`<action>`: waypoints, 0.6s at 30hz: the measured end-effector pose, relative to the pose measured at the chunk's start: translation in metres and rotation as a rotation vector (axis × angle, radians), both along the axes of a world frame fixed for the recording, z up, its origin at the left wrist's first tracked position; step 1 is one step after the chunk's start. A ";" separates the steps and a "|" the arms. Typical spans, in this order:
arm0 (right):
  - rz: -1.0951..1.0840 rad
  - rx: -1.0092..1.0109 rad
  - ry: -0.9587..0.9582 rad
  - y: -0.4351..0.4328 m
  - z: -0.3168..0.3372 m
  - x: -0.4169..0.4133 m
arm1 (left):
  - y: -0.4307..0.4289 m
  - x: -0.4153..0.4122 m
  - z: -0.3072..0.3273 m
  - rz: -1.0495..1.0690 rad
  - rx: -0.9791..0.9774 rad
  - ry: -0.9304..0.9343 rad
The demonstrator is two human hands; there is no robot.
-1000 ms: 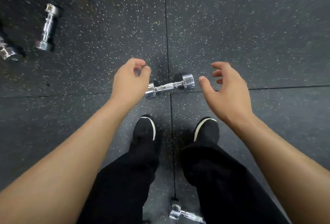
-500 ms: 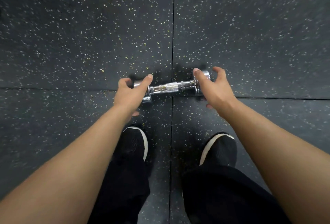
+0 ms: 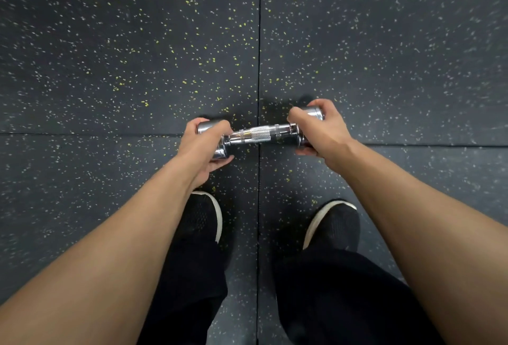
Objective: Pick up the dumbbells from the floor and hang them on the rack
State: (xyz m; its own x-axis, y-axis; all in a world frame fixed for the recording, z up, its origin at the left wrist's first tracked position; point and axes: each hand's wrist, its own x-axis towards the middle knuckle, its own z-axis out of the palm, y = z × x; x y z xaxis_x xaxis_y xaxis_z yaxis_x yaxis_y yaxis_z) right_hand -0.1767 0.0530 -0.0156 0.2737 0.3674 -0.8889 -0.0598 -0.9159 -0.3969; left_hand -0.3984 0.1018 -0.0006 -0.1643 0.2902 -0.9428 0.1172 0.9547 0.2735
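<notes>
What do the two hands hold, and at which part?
One chrome dumbbell: left hand grips its left end weight, right hand its right end weight; the handle stays bare.

dark speckled rubber floor (image 3: 110,55), tile seams crossing near centre. chrome dumbbell (image 3: 259,134) lies over the seam crossing, w/ two black shoes, left (image 3: 202,216) & right (image 3: 334,223), just behind it.
</notes>
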 end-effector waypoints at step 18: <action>-0.125 0.563 -0.090 0.041 0.466 0.055 | 0.100 0.064 0.439 -0.097 0.469 -0.194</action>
State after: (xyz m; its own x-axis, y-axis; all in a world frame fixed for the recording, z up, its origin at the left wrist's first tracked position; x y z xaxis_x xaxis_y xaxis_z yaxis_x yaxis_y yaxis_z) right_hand -0.1215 0.0936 0.4502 0.4110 0.7363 -0.5375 -0.0972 -0.5509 -0.8289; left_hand -0.3347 0.2022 0.4384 0.0492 0.6946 -0.7177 0.1043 0.7111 0.6953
